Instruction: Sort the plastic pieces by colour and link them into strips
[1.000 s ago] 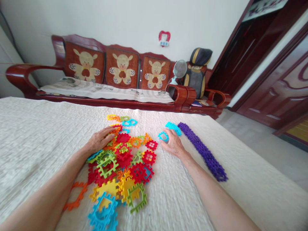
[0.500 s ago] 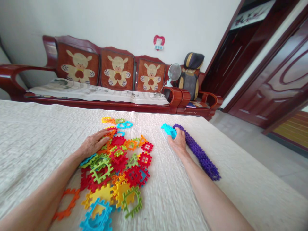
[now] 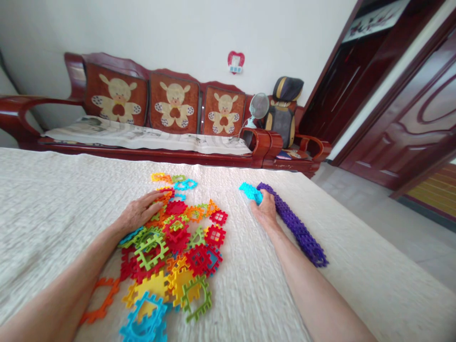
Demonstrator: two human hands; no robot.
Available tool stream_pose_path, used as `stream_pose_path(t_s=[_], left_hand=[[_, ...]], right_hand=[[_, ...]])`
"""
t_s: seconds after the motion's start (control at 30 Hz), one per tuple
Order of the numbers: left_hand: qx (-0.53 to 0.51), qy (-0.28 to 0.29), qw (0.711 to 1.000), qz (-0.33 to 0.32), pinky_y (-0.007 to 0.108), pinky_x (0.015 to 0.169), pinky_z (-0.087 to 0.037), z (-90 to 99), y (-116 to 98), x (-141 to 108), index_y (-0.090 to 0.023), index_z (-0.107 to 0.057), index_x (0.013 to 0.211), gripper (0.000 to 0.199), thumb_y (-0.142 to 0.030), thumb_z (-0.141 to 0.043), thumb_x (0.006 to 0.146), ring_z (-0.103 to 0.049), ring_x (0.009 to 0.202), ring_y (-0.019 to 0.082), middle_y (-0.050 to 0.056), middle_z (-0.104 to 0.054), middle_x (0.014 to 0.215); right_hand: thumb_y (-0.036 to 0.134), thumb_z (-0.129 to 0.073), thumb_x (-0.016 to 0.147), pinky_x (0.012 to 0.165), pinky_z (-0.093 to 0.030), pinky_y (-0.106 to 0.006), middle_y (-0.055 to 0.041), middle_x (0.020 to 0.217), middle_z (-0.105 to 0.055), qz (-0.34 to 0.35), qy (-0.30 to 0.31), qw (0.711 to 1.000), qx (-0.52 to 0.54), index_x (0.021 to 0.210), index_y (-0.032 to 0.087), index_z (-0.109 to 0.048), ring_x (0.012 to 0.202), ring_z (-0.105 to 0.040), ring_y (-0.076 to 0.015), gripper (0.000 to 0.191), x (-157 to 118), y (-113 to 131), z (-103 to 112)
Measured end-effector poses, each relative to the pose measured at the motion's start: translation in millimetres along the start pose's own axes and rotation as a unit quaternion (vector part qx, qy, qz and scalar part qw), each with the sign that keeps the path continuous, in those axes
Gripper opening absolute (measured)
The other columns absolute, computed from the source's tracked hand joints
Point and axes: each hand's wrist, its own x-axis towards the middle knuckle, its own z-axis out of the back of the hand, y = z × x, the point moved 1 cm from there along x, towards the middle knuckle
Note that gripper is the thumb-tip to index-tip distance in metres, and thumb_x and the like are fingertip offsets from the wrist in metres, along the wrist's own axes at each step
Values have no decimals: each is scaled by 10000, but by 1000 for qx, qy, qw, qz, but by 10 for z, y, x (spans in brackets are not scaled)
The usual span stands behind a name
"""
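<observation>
Bare cloth (image 3: 245, 285) between loose pile (image 3: 176, 240) and blue row (image 3: 249, 191), open to far edge. Left hand (image 3: 137, 213) palm-down on pile, thumb apart from fingers; right hand (image 3: 266, 209) touching blue row, can't tell if pinching.

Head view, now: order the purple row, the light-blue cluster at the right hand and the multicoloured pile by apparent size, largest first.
1. Multicoloured pile, by far
2. Purple row
3. Light-blue cluster, clearly smallest
</observation>
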Motion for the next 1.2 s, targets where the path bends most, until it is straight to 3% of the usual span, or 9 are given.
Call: stream_pose_path(t_s=[0.2, 0.4, 0.53, 0.73, 0.83, 0.93, 1.07, 1.2], left_hand=[[5, -2, 1000, -13, 381, 1145, -300, -6, -16, -11, -211, -574, 1302, 600, -585, -344, 894, -466, 1306, 235, 53, -508, 1425], [5, -12, 1000, -18, 380, 1145, -304, 2, -42, -21, -205, -579, 1291, 553, -533, -359, 904, -476, 1298, 224, 62, -523, 1410], [-4, -21, 999, -24, 379, 1130, -334, 10, -59, -29, -202, -588, 1277, 539, -524, -363, 908, -508, 1266, 223, 66, -550, 1381], [-47, -71, 996, 19, 374, 1105, -370, 27, -48, -29, -172, -676, 1127, 517, -529, -406, 870, -552, 1210, 242, 95, -627, 1275], [-99, -101, 988, 65, 355, 1063, -416, 28, 10, -33, -180, -709, 1039, 460, -513, -468, 832, -592, 1144, 238, 75, -662, 1215], [-161, -123, 970, 131, 348, 949, -502, 15, 99, -42, -185, -714, 1032, 442, -504, -536, 783, -642, 1035, 243, 61, -701, 1130], [-212, -152, 949, 178, 342, 834, -545, -6, 185, -46, -165, -710, 1076, 472, -489, -541, 778, -669, 939, 246, 67, -738, 989], [-193, -149, 954, 173, 350, 828, -547, 0, 157, -36, -171, -725, 1038, 407, -381, -483, 786, -675, 895, 230, 52, -742, 960]], right_hand=[[382, -556, 713, 934, -417, -474, -165, 1089, -546, 31, -29, 999, -10, 1209, 115, -521, 1053, -500, -325, 564, 20, -23, -16], [296, -527, 791, 928, -418, -465, -155, 1107, -576, 193, -74, 978, -29, 1165, 141, -558, 1059, -514, -306, 406, -90, 262, 117], [208, -477, 829, 955, -431, -420, -128, 1109, -603, 293, -24, 955, 42, 1143, 162, -574, 1061, -545, -258, 332, -186, 642, 43], [151, -475, 825, 980, -432, -368, -102, 1208, -596, 388, 146, 907, 69, 1157, 184, -606, 1088, -556, -222, 359, -160, 1544, -405], [163, -471, 841, 985, -429, -380, -92, 1292, -553, 382, 200, 901, 47, 1185, 217, -614, 1131, -545, -227, 376, -82, 1964, -665], [159, -497, 827, 939, -453, -414, -71, 1322, -524, 332, 244, 911, 16, 1143, 271, -640, 1091, -566, -241, 364, 14, 2197, -902], [141, -555, 771, 881, -473, -408, -60, 1182, -588, 277, 270, 922, 11, 939, 270, -694, 969, -600, -235, 253, 109, 2240, -1125], [115, -578, 729, 839, -481, -346, -85, 1028, -632, 284, 251, 925, 35, 783, 199, -673, 884, -607, -215, 138, 125, 2183, -1206]])
